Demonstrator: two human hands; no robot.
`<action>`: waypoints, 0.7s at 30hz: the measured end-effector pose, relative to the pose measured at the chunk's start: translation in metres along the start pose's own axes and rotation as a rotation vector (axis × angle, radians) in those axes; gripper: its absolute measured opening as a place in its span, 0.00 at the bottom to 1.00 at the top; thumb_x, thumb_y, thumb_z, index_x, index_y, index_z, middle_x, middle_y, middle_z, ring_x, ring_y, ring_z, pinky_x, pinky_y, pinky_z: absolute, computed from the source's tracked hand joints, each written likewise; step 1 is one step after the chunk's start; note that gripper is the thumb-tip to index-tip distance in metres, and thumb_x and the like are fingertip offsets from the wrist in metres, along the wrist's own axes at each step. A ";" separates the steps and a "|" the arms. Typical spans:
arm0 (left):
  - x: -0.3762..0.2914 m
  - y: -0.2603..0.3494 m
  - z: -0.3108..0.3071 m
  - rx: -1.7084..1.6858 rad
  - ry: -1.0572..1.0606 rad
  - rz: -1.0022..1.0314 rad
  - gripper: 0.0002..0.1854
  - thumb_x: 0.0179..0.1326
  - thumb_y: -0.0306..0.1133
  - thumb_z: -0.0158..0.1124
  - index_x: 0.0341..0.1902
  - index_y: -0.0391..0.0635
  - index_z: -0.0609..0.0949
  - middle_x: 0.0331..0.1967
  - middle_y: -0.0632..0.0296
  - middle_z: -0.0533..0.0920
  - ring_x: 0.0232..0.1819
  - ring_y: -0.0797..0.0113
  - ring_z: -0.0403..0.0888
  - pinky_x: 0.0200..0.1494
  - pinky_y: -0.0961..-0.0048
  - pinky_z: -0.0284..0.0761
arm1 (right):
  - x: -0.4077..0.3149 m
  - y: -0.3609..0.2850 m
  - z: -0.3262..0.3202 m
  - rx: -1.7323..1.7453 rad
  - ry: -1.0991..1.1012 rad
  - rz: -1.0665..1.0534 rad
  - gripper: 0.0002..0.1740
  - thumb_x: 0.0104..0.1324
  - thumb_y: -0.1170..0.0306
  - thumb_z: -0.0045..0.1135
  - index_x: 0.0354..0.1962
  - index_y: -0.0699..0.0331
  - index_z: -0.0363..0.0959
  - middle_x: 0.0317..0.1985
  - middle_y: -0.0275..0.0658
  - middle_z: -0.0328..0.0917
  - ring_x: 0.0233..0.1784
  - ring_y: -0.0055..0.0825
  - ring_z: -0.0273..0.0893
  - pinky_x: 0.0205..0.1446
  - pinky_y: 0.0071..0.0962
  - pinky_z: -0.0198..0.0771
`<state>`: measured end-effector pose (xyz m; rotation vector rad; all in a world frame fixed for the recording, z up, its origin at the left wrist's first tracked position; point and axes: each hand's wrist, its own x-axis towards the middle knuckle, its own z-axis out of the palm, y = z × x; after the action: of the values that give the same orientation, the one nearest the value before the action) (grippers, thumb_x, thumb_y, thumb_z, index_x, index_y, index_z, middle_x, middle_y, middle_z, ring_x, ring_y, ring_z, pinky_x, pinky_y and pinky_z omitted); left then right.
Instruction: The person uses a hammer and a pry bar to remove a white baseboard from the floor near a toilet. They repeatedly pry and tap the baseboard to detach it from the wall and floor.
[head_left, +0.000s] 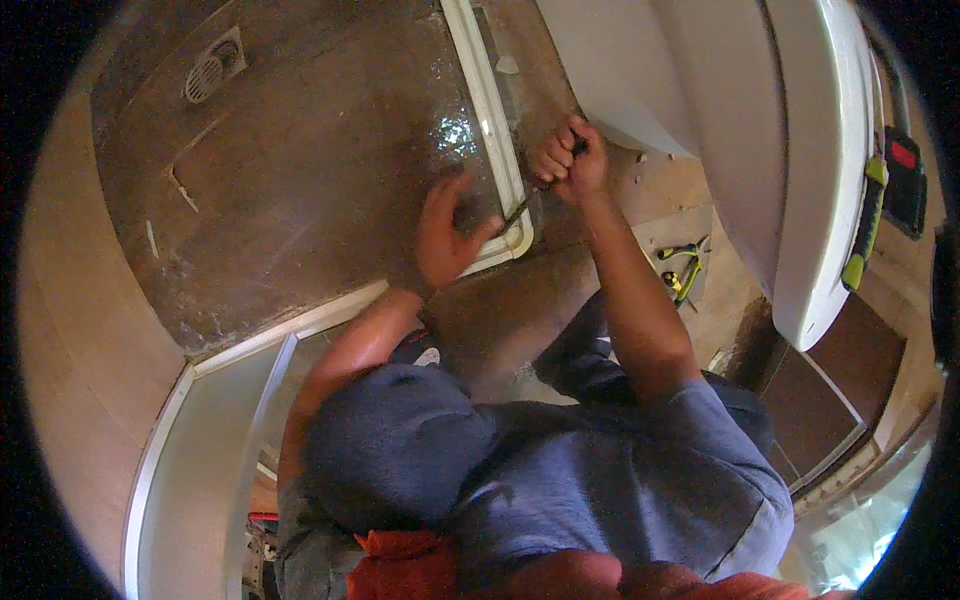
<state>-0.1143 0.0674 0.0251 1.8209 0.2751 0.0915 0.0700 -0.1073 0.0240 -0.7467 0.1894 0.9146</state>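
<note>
My right hand (571, 159) is closed in a fist around the dark handle of a thin hand tool. The tool's narrow shaft (516, 214) slants down to the left and meets the white shower-enclosure floor rail (487, 127) near its rounded corner (519, 241). I cannot tell whether it is a screwdriver or a scraper. My left hand (448, 240), a little blurred, hovers on the inner side of that corner with thumb and fingers spread. Its thumb is close to the shaft; whether they touch is unclear. The brown tiled floor (322, 165) inside the rail has a wet, shiny patch.
Green-handled pliers (694, 274) and a yellow-and-black tool (672, 281) lie on the floor at right. A white sanitary fixture (817, 187) rises there, with a green-and-black tool (866, 225) along its rim. A floor drain (204, 79) is at upper left, a frosted panel (195, 465) at lower left.
</note>
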 end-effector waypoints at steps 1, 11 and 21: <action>0.016 0.002 -0.003 -0.093 0.021 -0.025 0.39 0.52 0.43 0.79 0.65 0.38 0.73 0.59 0.45 0.77 0.60 0.48 0.77 0.60 0.54 0.75 | 0.002 -0.001 0.006 -0.034 0.118 0.022 0.22 0.71 0.51 0.46 0.22 0.52 0.60 0.12 0.28 0.53 0.11 0.24 0.51 0.19 0.30 0.52; 0.078 0.022 0.009 -0.195 -0.220 -0.152 0.32 0.57 0.30 0.75 0.65 0.38 0.74 0.50 0.54 0.84 0.50 0.64 0.83 0.54 0.66 0.80 | 0.038 0.018 0.051 -0.274 0.168 0.197 0.22 0.73 0.54 0.46 0.21 0.55 0.61 0.13 0.31 0.57 0.12 0.24 0.51 0.17 0.29 0.51; 0.086 0.058 0.037 0.324 -0.345 0.230 0.22 0.56 0.34 0.71 0.54 0.41 0.80 0.48 0.52 0.85 0.48 0.52 0.84 0.53 0.59 0.80 | -0.045 0.000 -0.003 0.040 0.070 -0.099 0.21 0.73 0.52 0.46 0.22 0.50 0.60 0.13 0.27 0.54 0.12 0.22 0.50 0.17 0.28 0.50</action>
<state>-0.0149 0.0386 0.0636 2.1453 -0.1749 -0.1138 0.0430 -0.1383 0.0418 -0.7449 0.2303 0.7886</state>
